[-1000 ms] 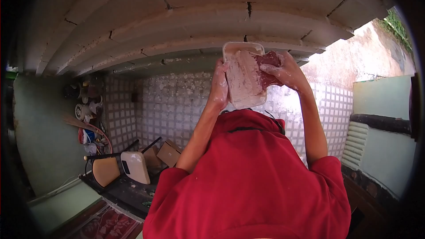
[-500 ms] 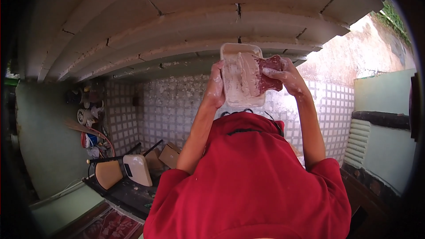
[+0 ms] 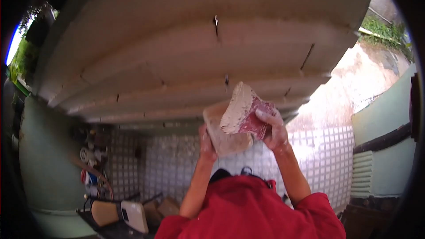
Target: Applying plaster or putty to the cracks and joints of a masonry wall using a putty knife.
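Observation:
My left hand [image 3: 206, 144] is closed on the left side of a whitish plastic tub [image 3: 230, 145], which it holds tilted in front of me. In my right hand [image 3: 275, 129] is a dark red putty spreader [image 3: 256, 116], gripped with the thumb on top. A thick band of off-white paste [image 3: 237, 108] lies along the spreader's wide edge. The spreader is over the tub's upper right part and hides much of its inside; whether they touch I cannot tell. White smears cover the fingers of both hands.
A pale ledged surface with dark cracks [image 3: 199, 62] spans the space ahead. Below is a checkered tiled floor [image 3: 172, 159]. Chairs [image 3: 134, 216] stand at the lower left, near cans and tools [image 3: 88, 155] along the green wall [image 3: 48, 150]. Bright open ground [image 3: 354, 84] lies at right.
My view has tipped up toward the ledged surface. The spreader has come up from inside the tub, its paste-covered edge now above the rim. The tub has tilted.

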